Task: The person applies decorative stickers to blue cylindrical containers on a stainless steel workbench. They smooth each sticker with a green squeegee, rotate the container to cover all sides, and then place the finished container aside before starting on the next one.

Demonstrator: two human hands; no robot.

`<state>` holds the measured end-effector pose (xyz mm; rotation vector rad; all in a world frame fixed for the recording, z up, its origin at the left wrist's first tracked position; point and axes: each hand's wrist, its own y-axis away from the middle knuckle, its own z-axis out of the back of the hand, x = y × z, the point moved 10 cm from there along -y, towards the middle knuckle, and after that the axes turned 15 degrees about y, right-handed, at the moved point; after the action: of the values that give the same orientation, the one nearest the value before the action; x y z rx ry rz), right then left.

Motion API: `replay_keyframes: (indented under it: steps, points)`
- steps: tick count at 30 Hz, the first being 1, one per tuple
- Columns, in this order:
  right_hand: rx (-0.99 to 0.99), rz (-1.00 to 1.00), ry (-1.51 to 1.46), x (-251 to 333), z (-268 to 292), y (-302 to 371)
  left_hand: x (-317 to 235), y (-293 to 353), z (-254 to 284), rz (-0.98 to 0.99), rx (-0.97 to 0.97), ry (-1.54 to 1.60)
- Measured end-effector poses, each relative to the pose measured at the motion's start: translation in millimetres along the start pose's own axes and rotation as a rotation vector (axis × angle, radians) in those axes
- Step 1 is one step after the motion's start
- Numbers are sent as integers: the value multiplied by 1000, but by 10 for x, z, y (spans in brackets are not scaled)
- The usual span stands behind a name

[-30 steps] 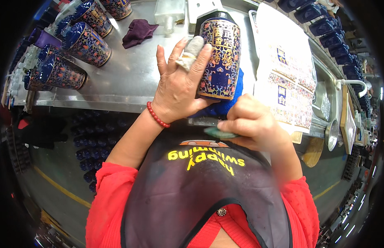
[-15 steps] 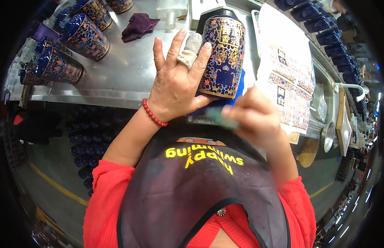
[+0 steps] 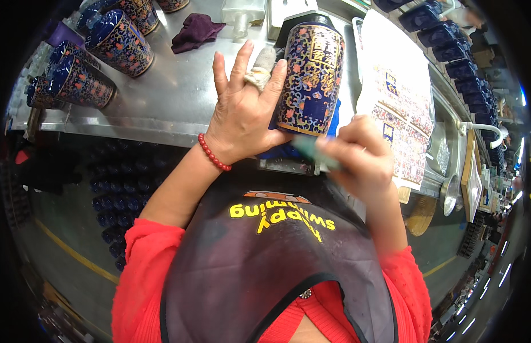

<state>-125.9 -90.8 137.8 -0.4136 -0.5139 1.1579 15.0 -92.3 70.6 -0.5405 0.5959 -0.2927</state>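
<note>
A dark blue bottle (image 3: 310, 80) with a colourful floral pattern and gold lettering lies tilted on a blue cloth (image 3: 335, 119) at the table's near edge. My left hand (image 3: 245, 108) rests along its left side, fingers spread, the index finger and thumb against the bottle. One finger wears a greyish cloth cover (image 3: 261, 68), and a red bead bracelet (image 3: 213, 155) circles the wrist. Closed fingers of my right hand (image 3: 363, 154) grip a flat green piece (image 3: 305, 148), smeared by motion, at the bottle's lower end. Its exact kind is unclear.
Several patterned blue bottles (image 3: 119, 43) stand at the far left. A crumpled purple cloth (image 3: 197, 33) and a clear square bottle (image 3: 242, 14) lie farther back. Printed pattern sheets (image 3: 394, 97) cover the right side, beside a sink with a white faucet (image 3: 488, 128).
My right hand and the green piece have shifted slightly, the piece now closer to the bottle's lower edge. My left hand keeps its place; the view has shifted a little.
</note>
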Motion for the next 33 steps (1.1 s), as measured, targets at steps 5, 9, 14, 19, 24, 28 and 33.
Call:
replay_keyframes:
  steps: [5,9,14,19,24,28,33]
  points:
    - [192,143,-230,187,-158,18,-130,-109,82,-59,62,-143]
    - [60,25,130,58,-33,-7,-65,-56,5,-36,99,54]
    - [-6,18,41,7,42,25,231,141,-197,108,128,688]
    - [163,104,-16,77,-160,95,295,181,-282,166,25,791]
    - [-81,-64,70,-103,71,138,234,172,-279,154,11,727]
    - [157,39,-107,-37,-152,185,270,182,-307,173,46,810]
    - [-54,-134,104,-237,34,214,192,232,-242,118,77,545]
